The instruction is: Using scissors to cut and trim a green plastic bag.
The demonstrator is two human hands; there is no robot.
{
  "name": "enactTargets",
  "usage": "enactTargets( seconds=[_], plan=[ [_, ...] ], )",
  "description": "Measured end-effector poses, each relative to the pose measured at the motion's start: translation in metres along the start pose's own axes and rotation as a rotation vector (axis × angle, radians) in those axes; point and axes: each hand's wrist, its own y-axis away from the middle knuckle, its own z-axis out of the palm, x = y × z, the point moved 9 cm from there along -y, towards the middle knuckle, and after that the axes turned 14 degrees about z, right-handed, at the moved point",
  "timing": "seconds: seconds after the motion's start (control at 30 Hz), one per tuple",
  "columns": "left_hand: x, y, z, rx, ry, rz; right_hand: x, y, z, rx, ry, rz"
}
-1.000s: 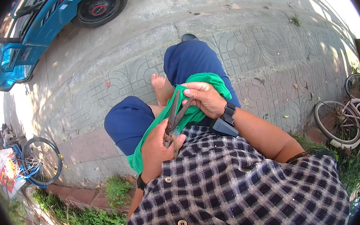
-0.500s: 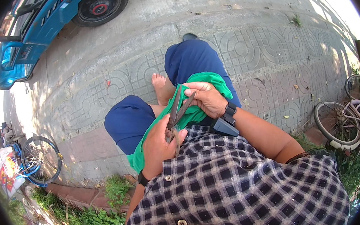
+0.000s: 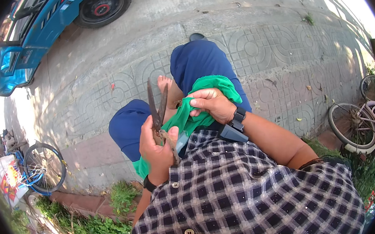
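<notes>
My left hand [image 3: 156,153] is closed round the handles of a pair of dark, worn scissors [image 3: 156,108]. Their two blades point away from me, slightly parted, with no cloth between them. Green cloth [image 3: 183,116] lies across my lap and over my knees in dark blue trousers. My right hand [image 3: 214,104] pinches a gathered part of this cloth between thumb and fingers, a little right of the blades. A pale strip [image 3: 182,140] shows beside the scissor handles; I cannot make out what it is.
A blue three-wheeled vehicle [image 3: 52,18] stands at the far left. Bicycles are parked at the right [image 3: 353,128] and at the lower left [image 3: 45,168], the latter beside a printed bag [image 3: 8,176]. Patterned paving [image 3: 266,52] lies ahead, with green plants [image 3: 91,227] at the near left.
The scissors have moved left, away from the green cloth and my right hand; their blades were over the cloth before. My right hand stays nearly in place, holding the cloth.
</notes>
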Motion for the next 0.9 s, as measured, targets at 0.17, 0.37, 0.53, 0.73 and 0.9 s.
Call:
enactTargets(
  seconds=[0.17,0.37,0.53,0.73,0.9],
  plan=[
    [-0.011,-0.001,-0.009,0.129,0.241,-0.208,-0.005,0.001,0.001,0.039,-0.076,-0.009],
    [-0.012,0.018,0.026,-0.294,0.215,-0.099,-0.009,0.000,0.003,0.007,-0.111,-0.034],
    [-0.002,0.016,0.020,-0.269,0.183,-0.067,-0.010,0.001,0.001,0.024,-0.095,-0.034],
    [-0.011,0.020,0.025,-0.281,0.214,-0.077,-0.007,-0.001,0.000,0.029,-0.089,-0.034],
    [-0.016,0.023,0.027,-0.318,0.189,-0.103,-0.008,0.000,0.002,0.045,-0.077,-0.029]
  ],
)
